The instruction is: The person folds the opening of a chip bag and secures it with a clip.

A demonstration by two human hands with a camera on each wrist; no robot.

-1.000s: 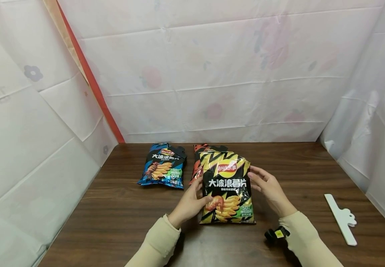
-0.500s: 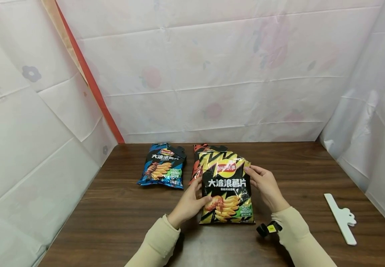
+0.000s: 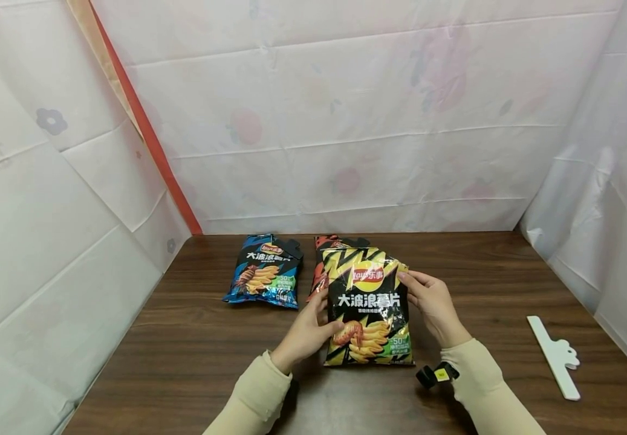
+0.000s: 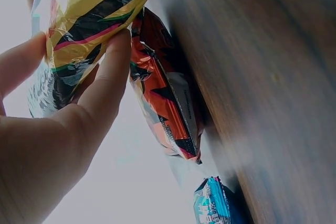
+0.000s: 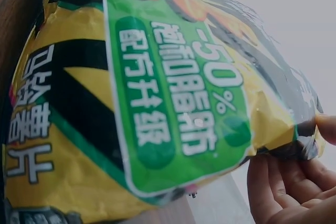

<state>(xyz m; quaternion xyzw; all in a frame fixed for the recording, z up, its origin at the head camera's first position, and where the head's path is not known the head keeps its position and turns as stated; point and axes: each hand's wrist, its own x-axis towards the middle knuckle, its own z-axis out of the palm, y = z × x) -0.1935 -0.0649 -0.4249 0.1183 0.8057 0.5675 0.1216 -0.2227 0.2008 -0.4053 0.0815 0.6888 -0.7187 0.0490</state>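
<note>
A yellow-and-black bag of potato chips (image 3: 369,308) stands upright on the table, front toward me, its top right corner cut off at a slant. My left hand (image 3: 309,329) grips its left edge, thumb on the front and fingers behind. At the upper right edge, my right hand (image 3: 434,305) pinches the bag between thumb and fingers. The right wrist view shows the thumb (image 5: 326,128) on the bag's side. Behind it, partly hidden, is a red chip bag (image 3: 321,266). A blue chip bag (image 3: 265,272) lies farther left; both have a dark clip at the top right.
A white sealing clip (image 3: 555,357) lies on the wooden table (image 3: 193,362) at the right. White patterned sheeting (image 3: 346,121) closes off the back and both sides. A black wrist device with a yellow label (image 3: 438,374) hangs by my right cuff.
My right hand has shifted slightly left, its thumb coming onto the front of the bag's upper right edge. The left hand and the bag have hardly moved.
</note>
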